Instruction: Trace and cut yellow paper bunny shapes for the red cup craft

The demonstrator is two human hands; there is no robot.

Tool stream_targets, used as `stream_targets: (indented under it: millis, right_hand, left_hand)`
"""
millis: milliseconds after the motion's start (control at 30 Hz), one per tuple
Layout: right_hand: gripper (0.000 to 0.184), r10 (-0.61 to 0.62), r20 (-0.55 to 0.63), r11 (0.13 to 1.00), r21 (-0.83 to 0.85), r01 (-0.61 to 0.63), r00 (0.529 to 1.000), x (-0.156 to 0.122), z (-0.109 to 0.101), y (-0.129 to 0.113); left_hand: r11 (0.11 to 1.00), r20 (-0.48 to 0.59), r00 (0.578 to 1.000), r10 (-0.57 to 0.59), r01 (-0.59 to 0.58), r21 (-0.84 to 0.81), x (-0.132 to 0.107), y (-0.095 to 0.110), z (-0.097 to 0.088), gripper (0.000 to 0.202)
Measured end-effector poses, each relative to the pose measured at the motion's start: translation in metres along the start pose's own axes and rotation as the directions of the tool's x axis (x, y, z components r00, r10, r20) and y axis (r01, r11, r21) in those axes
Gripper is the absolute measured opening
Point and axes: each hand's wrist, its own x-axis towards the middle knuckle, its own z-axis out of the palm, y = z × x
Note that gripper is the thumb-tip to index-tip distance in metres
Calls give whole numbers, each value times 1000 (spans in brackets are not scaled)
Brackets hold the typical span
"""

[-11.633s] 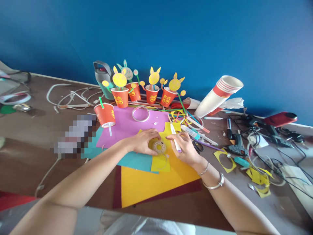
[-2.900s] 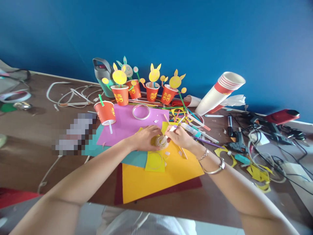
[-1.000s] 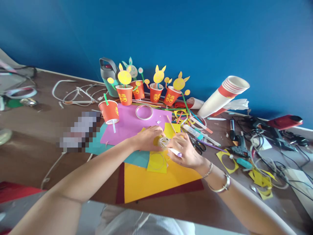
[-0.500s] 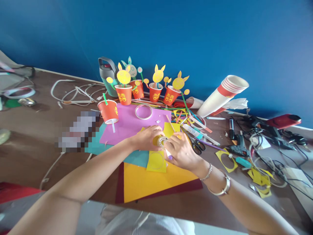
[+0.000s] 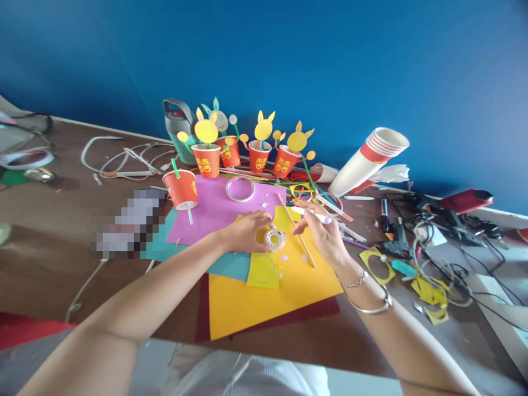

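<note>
My left hand (image 5: 249, 231) is curled around a small round roll of clear tape (image 5: 274, 238), its ring face turned up. Raised to the right, my right hand (image 5: 324, 236) pinches a white pen (image 5: 315, 214) with a purple end, apart from the roll. Below the roll lies a yellow paper piece (image 5: 264, 271) with a circle drawn on it. A thin stick (image 5: 304, 246) rests across the orange sheet (image 5: 243, 308), between my hands.
Behind stand several red cups (image 5: 205, 161) with paper rabbit figures. A tipped red cup (image 5: 181, 190) sits left on the purple sheet (image 5: 214, 192). To the right are leaning stacked paper cups (image 5: 367, 159), a glue gun (image 5: 398, 242) and tangled cables.
My right hand has pulled away from the tape roll, up and to the right, taking the pen with it. The thin stick now shows in full. My left hand keeps its place.
</note>
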Motion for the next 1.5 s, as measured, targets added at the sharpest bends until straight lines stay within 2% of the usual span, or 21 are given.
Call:
stream_targets:
  millis: [67, 133, 267, 400, 467, 533, 600, 667, 800, 867, 933, 1000, 1067, 1133, 1200, 1300, 1367, 1433, 1500]
  right_hand:
    - [22, -115, 68, 982, -142, 123, 991, -10, 2, 6]
    - [21, -235, 172, 887, -365, 283, 957, -20, 8, 13]
    - [47, -270, 293, 738, -548, 393, 917, -31, 24, 24]
    - [43, -266, 280, 704, -597, 385, 922, -26, 27, 28]
    - [43, -260, 208, 727, -601, 333, 943, -20, 24, 30]
    - [45, -266, 132, 740, -606, 290, 955, -13, 21, 31]
    - [46, -274, 117, 731, -620, 286, 955, -6, 21, 32]
    - [47, -269, 147, 716, -631, 299, 952, 1, 23, 34]
    - [51, -249, 137, 702, -657, 276, 959, 10, 31, 35]
    - [52, -264, 118, 694, -666, 274, 957, 12, 34, 37]
    - [51, -288, 103, 687, -671, 280, 952, 12, 36, 38]
    - [49, -313, 89, 687, -667, 290, 946, 12, 37, 40]
    - [47, -340, 80, 691, -655, 307, 937, 12, 36, 42]
    - [46, -375, 70, 693, -641, 330, 924, 14, 35, 44]
    - [44, -407, 48, 694, -633, 343, 912, 16, 33, 46]
    - [42, -398, -14, 730, -609, 308, 917, 19, 33, 50]
    - [43, -377, -43, 765, -578, 285, 925, 20, 33, 51]
    - [42, -376, -86, 805, -524, 279, 923, 18, 34, 50]
    - [38, -370, -142, 866, -411, 286, 918, 15, 36, 45]
  left_hand:
    - [1000, 8, 1000, -22, 22, -14, 1, 0, -1, 45]
    - [999, 10, 999, -38, 38, -21, 2, 1, -2, 45]
    - [998, 10, 998, -57, 58, -37, 4, 0, -3, 52]
    - [983, -2, 997, -81, 79, -166, 6, -7, -5, 61]
    - [964, -45, 996, -72, 58, -258, 8, -11, -6, 49]
    - [961, -69, 993, -94, 72, -268, 12, -11, -8, 34]
    - [977, -41, 993, -111, 102, -185, 16, -8, -11, 33]
    - [990, -5, 992, -130, 129, -49, 21, -2, -16, 42]
    - [934, -19, 955, -296, 293, 205, 26, 11, -25, 59]
    - [899, -31, 931, -363, 358, 253, 26, 15, -26, 68]
    - [890, -36, 916, -399, 396, 228, 26, 17, -24, 71]
    - [882, -72, 881, -467, 470, 24, 25, 16, -21, 68]
    - [880, -60, 878, -474, 473, -34, 25, 14, -21, 50]
    - [875, -45, 874, -484, 480, -66, 24, 11, -28, 39]
    - [862, -47, 863, -503, 496, -110, 19, 8, -40, 34]
    - [834, -106, 836, -539, 511, -208, 6, 2, -67, 36]
    - [758, -199, 779, -594, 460, -462, -3, 0, -83, 45]
    - [684, -259, 722, -641, 386, -619, -6, 0, -90, 52]
    - [623, -282, 703, -653, 286, -728, -3, 4, -87, 59]
